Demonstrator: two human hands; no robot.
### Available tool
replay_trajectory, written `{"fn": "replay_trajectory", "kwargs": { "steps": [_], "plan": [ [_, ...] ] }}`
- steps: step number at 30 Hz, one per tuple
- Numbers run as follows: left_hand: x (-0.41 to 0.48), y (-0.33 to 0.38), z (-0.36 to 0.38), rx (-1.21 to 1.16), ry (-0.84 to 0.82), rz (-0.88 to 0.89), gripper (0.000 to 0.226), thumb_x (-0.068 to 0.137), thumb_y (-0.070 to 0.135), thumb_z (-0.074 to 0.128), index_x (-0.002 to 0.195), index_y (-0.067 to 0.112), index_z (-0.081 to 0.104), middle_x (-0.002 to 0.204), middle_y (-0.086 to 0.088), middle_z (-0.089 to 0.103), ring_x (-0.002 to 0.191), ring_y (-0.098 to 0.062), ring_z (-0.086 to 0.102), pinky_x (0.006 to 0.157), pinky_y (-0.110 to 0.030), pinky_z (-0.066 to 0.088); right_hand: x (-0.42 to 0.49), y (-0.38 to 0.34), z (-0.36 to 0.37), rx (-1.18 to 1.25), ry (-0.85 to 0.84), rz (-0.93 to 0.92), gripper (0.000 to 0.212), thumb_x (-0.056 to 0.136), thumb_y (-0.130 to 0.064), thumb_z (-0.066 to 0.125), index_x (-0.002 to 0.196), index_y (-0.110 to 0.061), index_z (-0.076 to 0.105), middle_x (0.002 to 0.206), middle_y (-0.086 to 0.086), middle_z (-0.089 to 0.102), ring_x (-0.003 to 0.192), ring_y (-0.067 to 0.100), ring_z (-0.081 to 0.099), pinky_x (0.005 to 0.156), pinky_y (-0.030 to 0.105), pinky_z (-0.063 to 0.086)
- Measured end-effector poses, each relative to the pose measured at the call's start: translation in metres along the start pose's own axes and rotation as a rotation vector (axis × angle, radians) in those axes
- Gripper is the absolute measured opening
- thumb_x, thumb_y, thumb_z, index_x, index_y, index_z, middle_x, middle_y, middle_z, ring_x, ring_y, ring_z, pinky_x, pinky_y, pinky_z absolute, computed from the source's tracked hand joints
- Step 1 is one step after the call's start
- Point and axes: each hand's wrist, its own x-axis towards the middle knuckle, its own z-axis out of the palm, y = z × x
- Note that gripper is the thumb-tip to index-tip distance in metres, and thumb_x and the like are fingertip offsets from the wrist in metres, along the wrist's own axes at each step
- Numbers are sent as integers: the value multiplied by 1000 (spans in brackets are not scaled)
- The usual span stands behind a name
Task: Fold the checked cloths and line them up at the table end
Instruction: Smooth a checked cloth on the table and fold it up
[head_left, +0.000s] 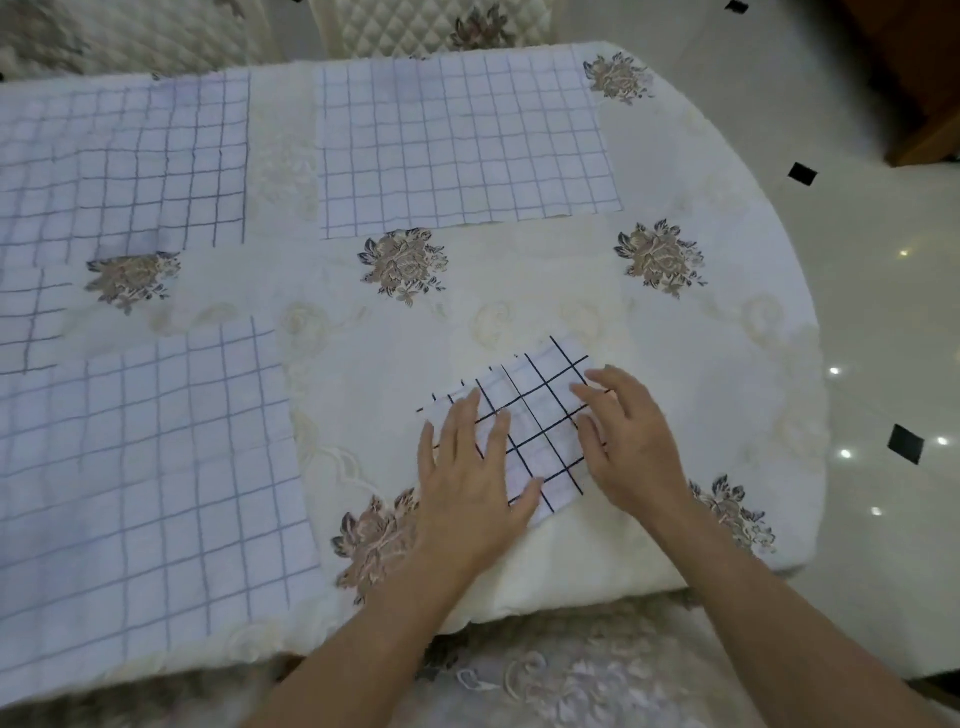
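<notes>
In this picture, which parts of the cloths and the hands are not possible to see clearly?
Head view:
Folded cloth: its left and right edges lie under the left hand and right hand; number of layers unknown.
Near-left cloth: cut off by the frame's left edge.
Far-left cloth: blurred, lines faint.

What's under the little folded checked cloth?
The cream flowered tablecloth shows all around the folded checked cloth, so it lies on that. The patch right beneath is covered. The left hand and right hand rest on top.
</notes>
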Motion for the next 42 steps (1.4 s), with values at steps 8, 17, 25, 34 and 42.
{"fn": "replay_trajectory", "kwargs": {
  "steps": [8,17,25,34,42],
  "plan": [
    [-23,-4,20,155,-182,8,96,78,88,38,156,33,26,166,-9,10,153,-31,10,116,-63,18,4,25,23,-213,-314,-65,62,102,-54,27,154,-21,33,165,3,18,153,23,8,123,46,16],
    [-29,-23,13,138,-184,-23,83,88,75,38,157,31,25,167,-6,8,153,-28,6,120,-54,20,4,18,27,-291,-381,-31,67,99,-64,20,158,-33,13,167,-1,1,153,23,-3,123,50,9],
    [-35,-29,1,170,-214,-136,89,88,84,11,159,29,8,167,-2,-7,153,-23,-8,122,-55,10,2,10,33,-339,-370,-40,72,96,-69,23,158,-34,15,167,1,3,153,28,-2,121,57,9],
    [13,6,28,140,-89,-192,71,101,55,22,158,13,19,166,-8,9,154,-23,5,121,-51,19,2,6,35,-306,-403,-16,70,97,-69,14,158,-36,10,167,1,0,153,27,-4,121,56,7],
    [10,3,44,195,-52,-204,73,101,57,24,159,14,12,167,-6,3,154,-20,-1,123,-49,15,42,0,41,-224,-350,-228,74,100,-61,23,158,-15,19,166,9,9,154,24,3,124,45,10]
  ]
}}
